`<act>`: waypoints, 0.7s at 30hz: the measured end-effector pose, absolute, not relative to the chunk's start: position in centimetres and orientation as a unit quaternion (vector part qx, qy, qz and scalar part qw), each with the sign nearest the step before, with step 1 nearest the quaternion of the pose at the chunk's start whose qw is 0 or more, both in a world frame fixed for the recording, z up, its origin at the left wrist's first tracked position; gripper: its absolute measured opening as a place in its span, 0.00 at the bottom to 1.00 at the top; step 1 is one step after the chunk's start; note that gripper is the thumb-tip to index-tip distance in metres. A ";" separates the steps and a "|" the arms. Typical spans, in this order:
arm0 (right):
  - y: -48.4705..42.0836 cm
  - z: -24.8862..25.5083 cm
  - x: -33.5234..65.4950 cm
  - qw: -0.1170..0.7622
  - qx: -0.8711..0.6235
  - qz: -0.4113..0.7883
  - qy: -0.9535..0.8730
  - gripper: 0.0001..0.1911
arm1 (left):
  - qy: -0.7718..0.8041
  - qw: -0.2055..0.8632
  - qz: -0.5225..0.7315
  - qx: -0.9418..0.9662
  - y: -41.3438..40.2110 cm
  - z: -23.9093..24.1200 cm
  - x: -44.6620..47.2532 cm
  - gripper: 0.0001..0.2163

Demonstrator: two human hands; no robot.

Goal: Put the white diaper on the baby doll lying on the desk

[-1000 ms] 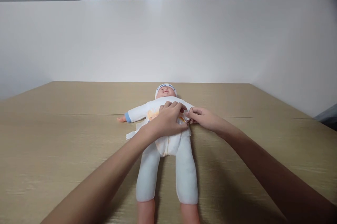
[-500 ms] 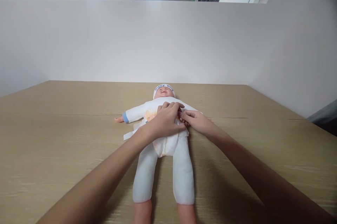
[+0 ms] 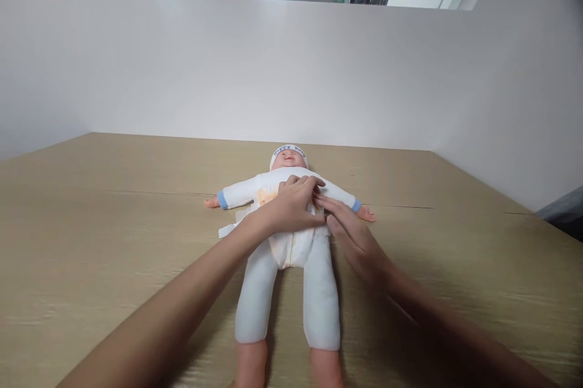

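Note:
A baby doll (image 3: 291,266) in white clothes and a white cap lies on its back on the tan table (image 3: 113,242), head away from me, arms spread. A white diaper (image 3: 291,248) wraps its hips, with a loose tab sticking out at its left side. My left hand (image 3: 291,209) rests palm down on the doll's belly, fingers curled over the diaper's top edge. My right hand (image 3: 350,236) lies beside the doll's right hip, fingers stretched out flat and touching the diaper's side.
White partition walls (image 3: 291,72) close the table at the back and the right. The table's right edge (image 3: 542,215) drops off near the wall.
My right hand has drawn back from a pinch at the doll's waist and now lies flat by the hip, uncovering the doll's right arm. The left hand stays on the belly.

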State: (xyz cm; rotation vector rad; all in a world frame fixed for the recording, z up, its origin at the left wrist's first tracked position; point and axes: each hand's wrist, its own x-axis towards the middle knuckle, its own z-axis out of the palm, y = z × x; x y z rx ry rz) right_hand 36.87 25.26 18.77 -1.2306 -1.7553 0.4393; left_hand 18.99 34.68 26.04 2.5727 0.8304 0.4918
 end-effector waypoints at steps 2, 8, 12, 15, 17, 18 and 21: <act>24.8 17.8 37.2 0.435 -0.466 0.163 -0.753 0.29 | 0.281 0.232 0.173 0.915 34.8 26.7 18.6 0.32; 25.6 16.4 38.5 0.397 -0.426 0.093 -0.807 0.31 | 0.191 0.425 0.307 0.830 35.5 27.0 15.0 0.22; 25.0 16.4 38.4 0.393 -0.435 0.067 -0.807 0.32 | 0.324 0.379 0.434 0.750 35.2 23.5 10.4 0.14; 24.2 17.6 37.7 0.417 -0.452 0.063 -0.786 0.31 | 0.392 0.311 0.386 0.775 34.7 20.9 6.1 0.15; 24.2 19.1 36.9 0.422 -0.455 0.061 -0.782 0.29 | 0.413 0.263 0.349 0.799 34.2 20.0 3.7 0.16; 24.5 20.2 36.5 0.417 -0.459 0.060 -0.782 0.28 | 0.423 0.244 0.334 0.806 34.1 19.7 2.7 0.16; 26.5 23.5 34.7 0.375 -0.483 0.080 -0.787 0.30 | 0.450 0.201 0.289 0.821 34.0 19.2 1.1 0.19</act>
